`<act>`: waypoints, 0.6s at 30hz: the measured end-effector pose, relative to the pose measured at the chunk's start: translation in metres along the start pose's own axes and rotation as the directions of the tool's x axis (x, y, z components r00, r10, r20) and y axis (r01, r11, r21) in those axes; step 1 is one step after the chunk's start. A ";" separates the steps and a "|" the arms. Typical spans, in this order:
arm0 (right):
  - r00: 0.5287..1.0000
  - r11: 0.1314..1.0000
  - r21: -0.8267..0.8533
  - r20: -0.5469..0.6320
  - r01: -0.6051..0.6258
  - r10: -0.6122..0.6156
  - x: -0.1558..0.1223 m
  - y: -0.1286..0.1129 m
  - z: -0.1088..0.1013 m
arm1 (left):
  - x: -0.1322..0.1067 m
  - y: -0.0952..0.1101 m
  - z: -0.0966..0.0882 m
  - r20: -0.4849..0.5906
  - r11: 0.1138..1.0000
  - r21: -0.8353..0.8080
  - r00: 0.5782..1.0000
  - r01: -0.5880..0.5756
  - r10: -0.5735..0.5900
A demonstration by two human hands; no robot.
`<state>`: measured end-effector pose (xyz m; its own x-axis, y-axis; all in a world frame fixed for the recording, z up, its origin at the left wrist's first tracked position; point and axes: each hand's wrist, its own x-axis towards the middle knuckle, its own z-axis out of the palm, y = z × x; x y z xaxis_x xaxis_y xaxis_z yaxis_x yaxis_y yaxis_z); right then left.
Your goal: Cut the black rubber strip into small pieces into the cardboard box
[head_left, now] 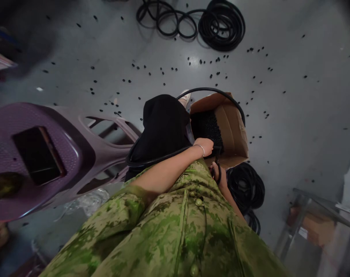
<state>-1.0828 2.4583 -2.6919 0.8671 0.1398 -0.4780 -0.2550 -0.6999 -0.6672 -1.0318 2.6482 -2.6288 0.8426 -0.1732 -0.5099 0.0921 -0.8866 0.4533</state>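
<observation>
My left hand point(204, 146), with a thin bracelet at the wrist, is closed around a black hose point(160, 158) that runs across my lap. Just below it, my right hand point(217, 174) grips dark-handled scissors point(218, 159), their blades pointing up near the end of the hose. Both hands are at the near edge of an open cardboard box point(232, 130). Small black cut pieces point(206, 125) fill part of the box. My fingers partly hide the hose end and the scissors.
Coiled black hose point(235, 29) lies on the far floor; another coil point(245, 186) sits right of the box. Small black pieces point(218, 59) are scattered over the floor. At left, a purple plastic stool point(68, 144) carries a phone point(38, 154). A metal-framed rack point(296, 215) stands at right.
</observation>
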 end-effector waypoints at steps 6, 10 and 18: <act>1.000 1.000 -0.006 0.001 0.006 -0.006 0.000 0.000 0.000 | 0.001 -0.001 0.001 -0.004 1.000 -0.004 1.000 0.005 -0.005; 0.999 0.999 -0.020 0.016 0.032 -0.031 0.000 -0.002 -0.001 | 0.003 -0.001 0.002 -0.004 1.000 0.000 1.000 -0.004 0.004; 0.998 0.996 -0.078 -0.029 0.049 -0.051 0.001 0.001 0.004 | 0.005 -0.002 0.001 0.020 1.000 0.000 1.000 0.015 -0.015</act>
<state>-1.0838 2.4607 -2.6959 0.8912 0.1548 -0.4265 -0.1784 -0.7447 -0.6431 -1.0278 2.6490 -2.6332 0.8305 -0.1681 -0.5310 0.1050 -0.8890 0.4457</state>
